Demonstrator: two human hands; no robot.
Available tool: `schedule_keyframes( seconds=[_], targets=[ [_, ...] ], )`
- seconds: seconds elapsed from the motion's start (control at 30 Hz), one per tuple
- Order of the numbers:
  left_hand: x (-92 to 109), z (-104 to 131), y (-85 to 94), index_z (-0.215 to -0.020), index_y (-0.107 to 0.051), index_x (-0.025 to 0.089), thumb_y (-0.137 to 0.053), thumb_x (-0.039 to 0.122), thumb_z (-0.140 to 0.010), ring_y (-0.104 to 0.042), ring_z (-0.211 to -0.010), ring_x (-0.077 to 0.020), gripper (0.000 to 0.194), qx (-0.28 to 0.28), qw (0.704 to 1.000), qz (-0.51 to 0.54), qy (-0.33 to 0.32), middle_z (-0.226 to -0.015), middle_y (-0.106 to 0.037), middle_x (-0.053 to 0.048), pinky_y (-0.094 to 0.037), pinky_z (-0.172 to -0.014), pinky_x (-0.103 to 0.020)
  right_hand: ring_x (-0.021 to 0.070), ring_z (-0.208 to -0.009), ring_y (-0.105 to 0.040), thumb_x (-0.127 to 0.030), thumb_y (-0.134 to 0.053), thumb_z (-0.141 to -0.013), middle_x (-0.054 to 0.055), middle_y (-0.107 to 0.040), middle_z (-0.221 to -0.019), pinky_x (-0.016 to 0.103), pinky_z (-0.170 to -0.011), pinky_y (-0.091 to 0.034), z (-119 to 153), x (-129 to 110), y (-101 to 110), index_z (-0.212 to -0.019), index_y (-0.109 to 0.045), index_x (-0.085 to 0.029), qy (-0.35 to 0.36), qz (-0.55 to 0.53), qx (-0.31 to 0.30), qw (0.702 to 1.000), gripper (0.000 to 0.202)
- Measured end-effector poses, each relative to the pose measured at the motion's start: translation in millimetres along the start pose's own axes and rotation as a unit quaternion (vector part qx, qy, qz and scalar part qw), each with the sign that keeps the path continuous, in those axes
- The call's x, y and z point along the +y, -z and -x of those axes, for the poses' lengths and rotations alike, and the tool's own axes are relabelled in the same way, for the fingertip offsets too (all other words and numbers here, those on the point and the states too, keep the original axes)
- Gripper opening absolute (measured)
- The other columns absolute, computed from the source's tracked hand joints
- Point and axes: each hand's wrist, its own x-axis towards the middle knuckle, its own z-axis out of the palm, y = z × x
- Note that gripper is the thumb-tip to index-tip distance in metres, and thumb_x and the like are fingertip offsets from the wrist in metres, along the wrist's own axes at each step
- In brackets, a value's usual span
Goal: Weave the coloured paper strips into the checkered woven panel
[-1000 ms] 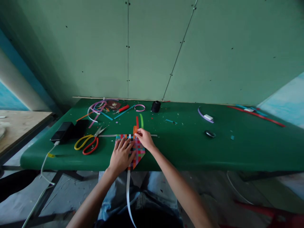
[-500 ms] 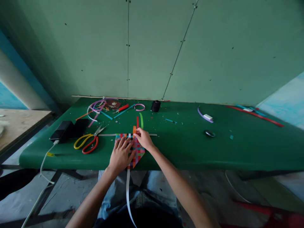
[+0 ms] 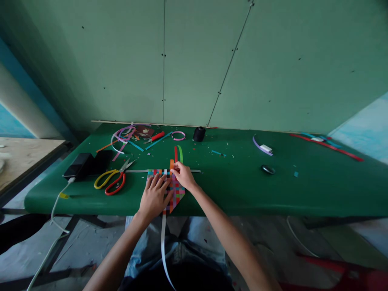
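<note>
A small woven piece of many-coloured strips (image 3: pixel 178 195) lies at the front edge of the table. Flat on its left part rests my left hand (image 3: pixel 156 194), fingers spread, covering some of the weave. My right hand (image 3: pixel 183 176) pinches an orange strip (image 3: pixel 171 164) at the top edge of the weave. Beyond it a red strip (image 3: pixel 176 153) and a green strip (image 3: pixel 180 152) stick out away from me. A white strip (image 3: pixel 137 171) runs crosswise along the top edge, and a long white strip (image 3: pixel 163 242) hangs down over my lap.
Scissors with yellow and red handles (image 3: pixel 113 180) lie left of the weave, near a black device (image 3: pixel 79 165) with a white cable. Toward the wall are a red-handled cutter (image 3: pixel 157 137), loose strips (image 3: pixel 124 135) and a black thread spool (image 3: pixel 199 134). A dark oval object (image 3: pixel 268 169) lies right.
The view has tipped down very slightly. Both hands keep their places on the weave, with the right fingers still pinching the orange strip.
</note>
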Motion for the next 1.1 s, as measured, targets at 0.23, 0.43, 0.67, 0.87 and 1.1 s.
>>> schedule_keyframes(
  seconds=[0.23, 0.43, 0.67, 0.87, 1.1],
  targets=[
    [0.2, 0.0, 0.9, -0.148, -0.059, 0.026, -0.049, 0.048, -0.105, -0.046, -0.149, -0.0365, 0.05, -0.006, 1.0, -0.006, 0.001, -0.155, -0.059, -0.007, -0.035, -0.124, -0.06, 0.0198, -0.095, -0.076, -0.015, -0.068, -0.096, 0.007, -0.08, -0.101, 0.028, -0.087, -0.055, -0.8, -7.1, 3.8, -0.106, -0.067, -0.02, 0.011, 0.04, -0.042, 0.998, 0.011],
    [0.9, 0.1, 1.3, -0.15, -0.057, 0.027, -0.049, 0.048, -0.105, -0.045, -0.149, -0.0367, 0.051, -0.008, 1.0, 0.001, 0.001, -0.155, -0.059, -0.007, -0.035, -0.124, -0.06, 0.0193, -0.082, -0.076, -0.014, -0.076, -0.088, 0.006, -0.08, -0.086, 0.024, -0.077, -0.053, -11.6, -24.1, 17.4, -0.087, -0.075, -0.017, -0.076, 0.036, -0.086, 0.993, 0.004],
    [0.9, -0.3, 0.6, -0.151, -0.057, 0.028, -0.051, 0.047, -0.104, -0.045, -0.15, -0.036, 0.05, -0.004, 1.0, 0.008, 0.002, -0.155, -0.059, -0.007, -0.035, -0.124, -0.06, 0.0185, -0.07, -0.073, -0.022, -0.075, -0.092, 0.006, -0.077, -0.071, 0.023, -0.064, -0.044, -15.3, -36.4, 25.0, -0.079, -0.079, -0.017, -0.103, 0.152, -0.113, 0.976, 0.015],
    [1.2, -0.4, 1.4, -0.15, -0.057, 0.027, -0.048, 0.048, -0.105, -0.044, -0.15, -0.0361, 0.05, -0.014, 1.0, 0.0, 0.001, -0.155, -0.059, -0.007, -0.033, -0.125, -0.06, 0.0202, -0.079, -0.075, -0.021, -0.075, -0.091, 0.008, -0.081, -0.081, 0.024, -0.066, -0.044, -17.4, -36.4, 19.9, -0.083, -0.081, -0.016, -0.123, 0.16, -0.123, 0.972, 0.011],
    [1.2, -0.1, 0.4, -0.15, -0.057, 0.027, -0.05, 0.047, -0.105, -0.045, -0.15, -0.0363, 0.05, -0.013, 1.0, -0.005, 0.002, -0.155, -0.059, -0.007, -0.034, -0.124, -0.061, 0.0227, -0.08, -0.078, -0.019, -0.083, -0.083, 0.007, -0.081, -0.08, 0.024, -0.067, -0.05, -26.5, -29.5, 19.8, -0.077, -0.078, -0.017, -0.124, 0.125, -0.152, 0.973, 0.008]
  ],
)
